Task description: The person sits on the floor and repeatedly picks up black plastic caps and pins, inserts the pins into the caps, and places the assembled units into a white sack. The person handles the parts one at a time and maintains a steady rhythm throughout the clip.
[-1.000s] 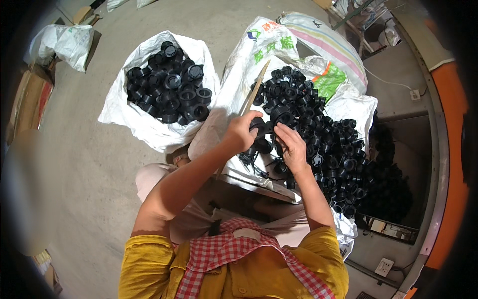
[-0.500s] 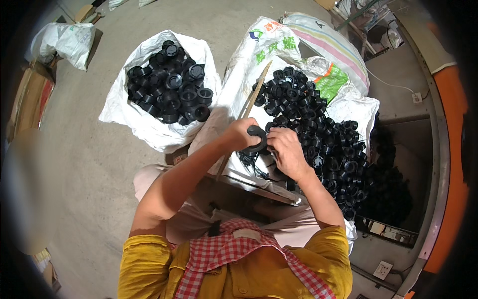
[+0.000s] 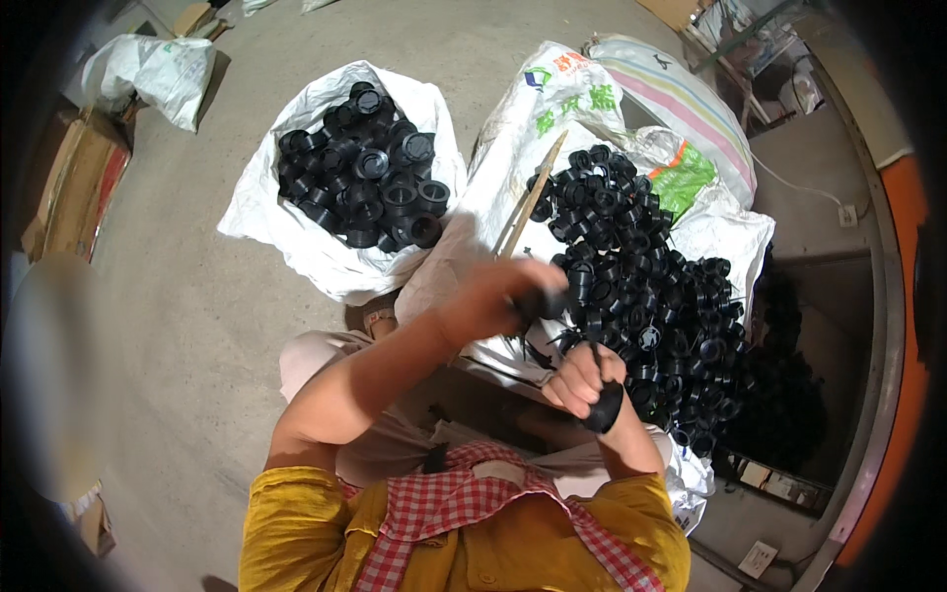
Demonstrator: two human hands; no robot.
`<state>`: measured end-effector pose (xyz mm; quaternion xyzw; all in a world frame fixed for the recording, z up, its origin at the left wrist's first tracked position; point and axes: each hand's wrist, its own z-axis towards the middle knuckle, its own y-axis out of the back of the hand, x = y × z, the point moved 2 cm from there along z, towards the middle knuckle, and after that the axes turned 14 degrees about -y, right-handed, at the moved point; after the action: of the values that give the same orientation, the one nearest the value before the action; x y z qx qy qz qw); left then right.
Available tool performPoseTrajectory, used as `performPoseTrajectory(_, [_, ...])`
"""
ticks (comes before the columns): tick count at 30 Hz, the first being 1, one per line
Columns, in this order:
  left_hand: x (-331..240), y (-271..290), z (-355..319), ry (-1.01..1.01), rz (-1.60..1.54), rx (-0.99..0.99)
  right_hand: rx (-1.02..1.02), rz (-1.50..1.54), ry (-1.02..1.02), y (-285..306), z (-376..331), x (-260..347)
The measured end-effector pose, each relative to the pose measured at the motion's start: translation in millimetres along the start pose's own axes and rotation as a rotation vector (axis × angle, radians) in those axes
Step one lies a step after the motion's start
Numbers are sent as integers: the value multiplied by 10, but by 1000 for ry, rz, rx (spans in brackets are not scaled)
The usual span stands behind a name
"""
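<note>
Hands have separated since a moment ago: my left hand (image 3: pixel 498 301) grasps one black ring (image 3: pixel 541 301) beside the ring pile (image 3: pixel 651 296), my right hand (image 3: pixel 582 380) has drawn back clenching another black part (image 3: pixel 605 407).

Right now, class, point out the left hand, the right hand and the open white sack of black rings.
left hand (image 3: pixel 493 296), head view, knuckles.
right hand (image 3: pixel 577 380), head view, fist.
open white sack (image 3: pixel 296 247), head view, front wall.
</note>
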<state>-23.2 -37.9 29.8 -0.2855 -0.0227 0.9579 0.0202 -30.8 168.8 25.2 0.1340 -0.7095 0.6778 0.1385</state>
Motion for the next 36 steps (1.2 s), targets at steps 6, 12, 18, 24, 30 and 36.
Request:
performPoseTrajectory(6, [218,-70,-281,973,-684,-336,-689,-175,725,374,326,209])
performPoseTrajectory(12, [285,-160,-384,984,-281,-94,-1235,-1033,853,576,574,321])
performPoseTrajectory(18, [79,183,73,433,1100,482,-1868,-1256,502,1343,48,234])
performPoseTrajectory(24, [180,727,189,663,1547,368,-1820,-2009,-428,1664,-195,-272])
performPoseTrajectory(30, [323,126,-163,555,1067,620,-1263,-2012,-337,1962,113,-72])
performPoseTrajectory(36, [459,-239,-492,563,609,401,-1167,-1770,-393,699,333,438])
